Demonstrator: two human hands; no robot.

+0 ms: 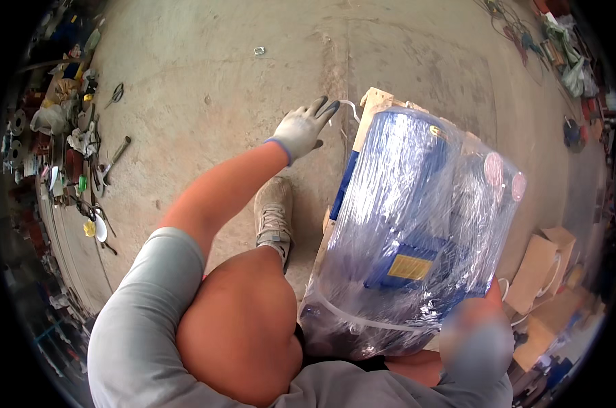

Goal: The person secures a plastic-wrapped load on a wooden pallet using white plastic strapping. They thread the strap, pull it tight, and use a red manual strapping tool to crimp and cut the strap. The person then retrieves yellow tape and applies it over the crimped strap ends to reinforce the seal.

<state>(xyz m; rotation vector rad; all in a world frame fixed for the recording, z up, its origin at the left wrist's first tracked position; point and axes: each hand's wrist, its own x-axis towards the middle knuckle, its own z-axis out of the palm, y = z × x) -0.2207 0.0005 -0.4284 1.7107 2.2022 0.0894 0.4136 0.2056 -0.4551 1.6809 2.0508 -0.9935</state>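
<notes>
A person crouches over a blue electric motor (403, 224) wrapped in clear plastic film, which fills the centre right of the frame and sits on a pale wooden pallet (372, 102). The left hand (301, 129), in a grey-and-white work glove, reaches to the upper centre of the frame, its fingers loosely spread beside a white strap (348, 105) that loops out at the pallet's far corner; whether the fingertips pinch the strap I cannot tell. The right hand (484, 319), at the lower right, is blurred and rests against the wrapped motor's near end, so its grip cannot be read either. A second white band (362, 316) runs across the wrap at the bottom. One sneaker (274, 214) stands on the concrete floor (206, 81) just left of the pallet.

Judging by this, the step in hand looks like freeing the strapping at the far corner. The next move would call for a firm pinch on the loose strap end while the other hand steadies the load

Hand tools (114, 160) lie scattered at the left edge, cardboard boxes (539, 265) at the lower right
</notes>
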